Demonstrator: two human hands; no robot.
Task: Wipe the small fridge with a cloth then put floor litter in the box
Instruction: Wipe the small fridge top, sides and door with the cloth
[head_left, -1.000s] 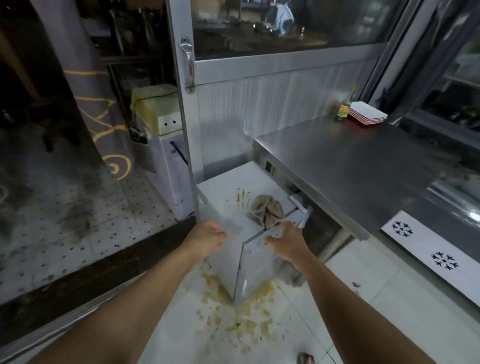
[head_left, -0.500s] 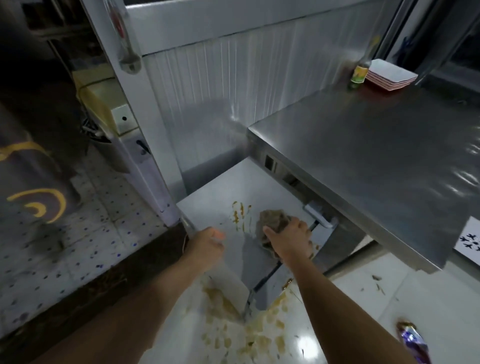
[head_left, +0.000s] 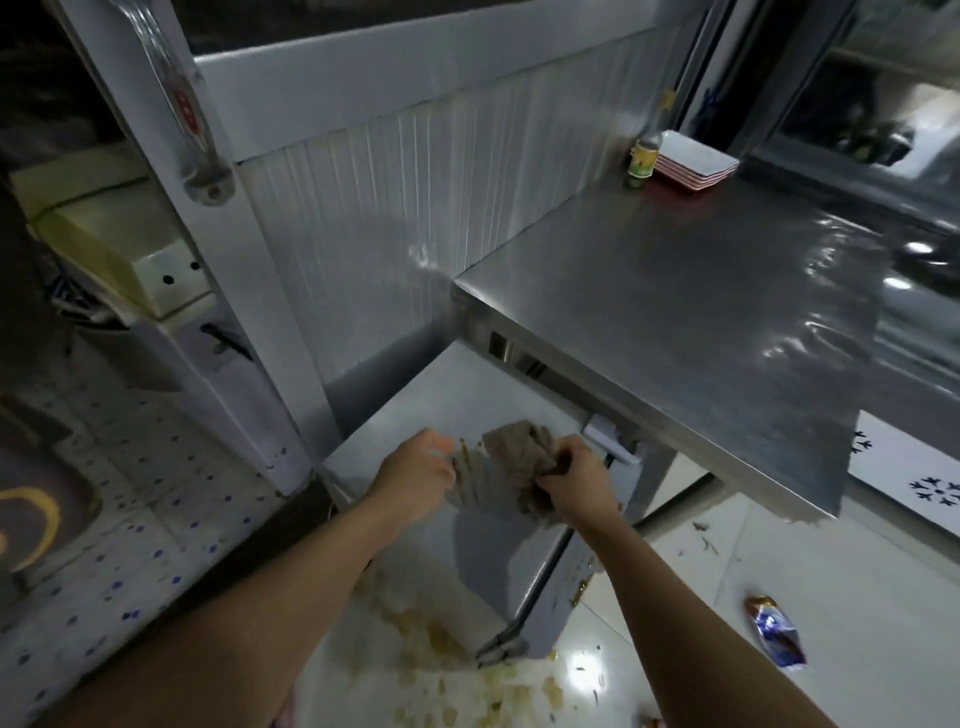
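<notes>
My right hand (head_left: 574, 486) is curled round the brown cloth (head_left: 519, 460), bunching it on top of the small fridge (head_left: 415, 415); my left hand (head_left: 418, 470) sits just beside the cloth at its left edge, but it is too blurred for me to say whether its fingers grip anything. I judge the wiping barely begun; yellowish smears (head_left: 464, 453) show on the fridge top between my hands, and more spill (head_left: 415, 639) lies on the floor below its front corner. The litter step looks untouched; a shiny wrapper (head_left: 776, 636) lies on the white tiles well off to my right, with small scraps (head_left: 701, 527) near the steel counter (head_left: 675, 291); I see no box.
</notes>
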